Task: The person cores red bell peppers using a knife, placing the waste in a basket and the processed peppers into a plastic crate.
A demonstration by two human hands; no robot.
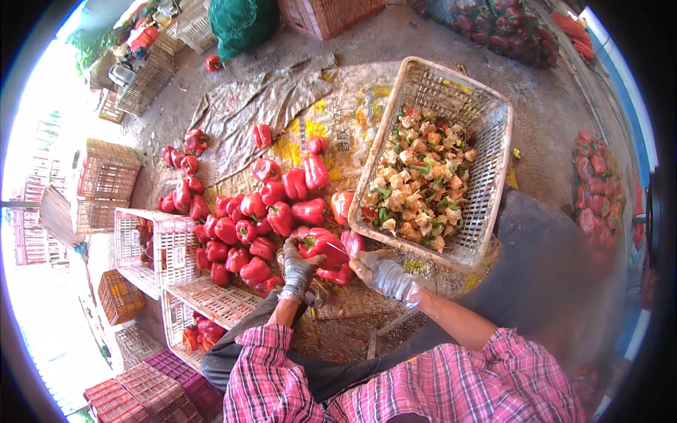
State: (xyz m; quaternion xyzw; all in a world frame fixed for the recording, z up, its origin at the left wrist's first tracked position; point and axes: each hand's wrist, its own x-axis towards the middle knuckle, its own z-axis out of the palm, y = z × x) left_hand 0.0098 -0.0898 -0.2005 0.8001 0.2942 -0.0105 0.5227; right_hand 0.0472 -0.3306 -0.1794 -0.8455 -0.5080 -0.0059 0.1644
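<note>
My left hand (pixel 300 272), in a worn grey glove, is closed round the near left side of a red bell pepper (pixel 323 243) with a green stem. My right hand (pixel 384 273), gloved too, is closed just right of that pepper. From its fingers a thin, pale blade (pixel 337 248) reaches toward the pepper; the handle is hidden in the grip. Many whole red peppers (pixel 240 229) lie heaped on the ground sheet to the left and beyond my hands. Right of them stands a pale plastic crate (pixel 499 151), partly filled with cut pepper cores (pixel 416 176) and green stems.
White crates (pixel 173 247) holding some red peppers stand close on my left, with stacked crates (pixel 106 176) farther out. A dirty sheet (pixel 247 106) covers the floor ahead. Net bags of peppers (pixel 596 183) lie at right and far right. A green sack (pixel 240 28) is at the back.
</note>
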